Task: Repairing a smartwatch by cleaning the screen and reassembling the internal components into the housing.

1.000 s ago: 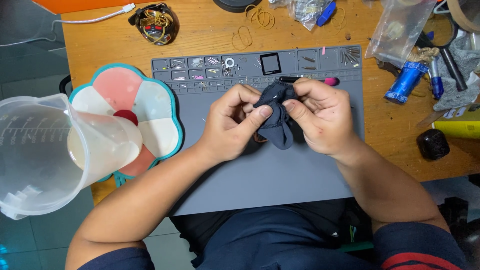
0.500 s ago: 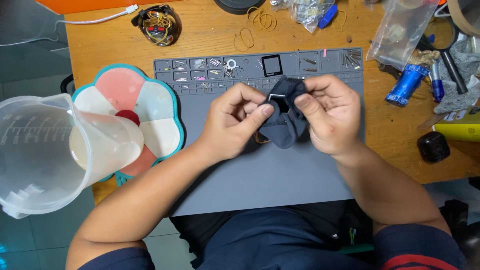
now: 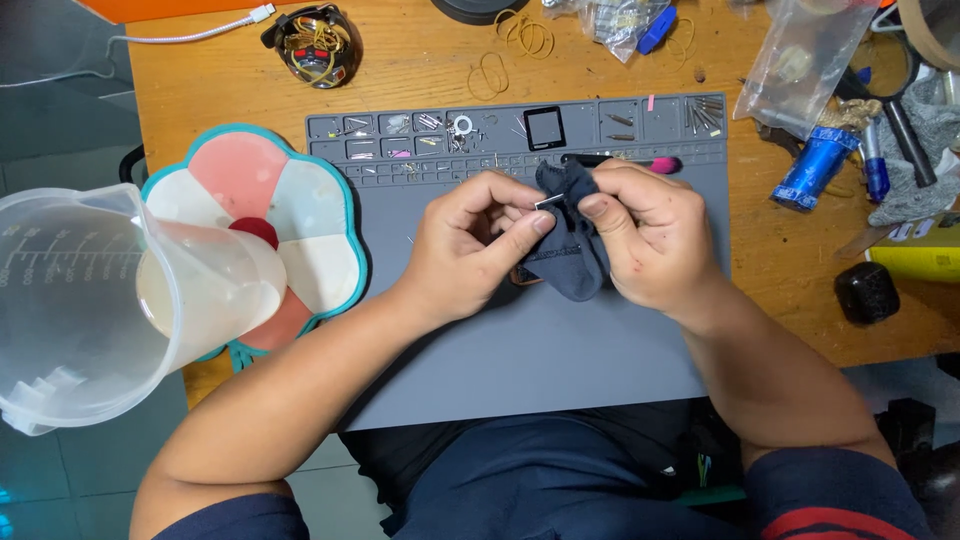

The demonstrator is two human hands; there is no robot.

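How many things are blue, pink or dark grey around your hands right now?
Blue: 2, the blue cylinder and blue clip
Pink: 1, the pink-tipped tool
Dark grey: 2, the cloth in both hands, and the work mat
Total: 5

Cloth (image 3: 572,262): I see dark grey.
Mat (image 3: 540,350): grey.
Flower tray (image 3: 290,215): pink, white, teal rim.
Table (image 3: 420,70): orange-brown wood.
Canister (image 3: 815,168): blue.

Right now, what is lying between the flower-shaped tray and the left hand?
Only bare grey mat lies between the flower-shaped tray and the left hand, seen from the head camera.
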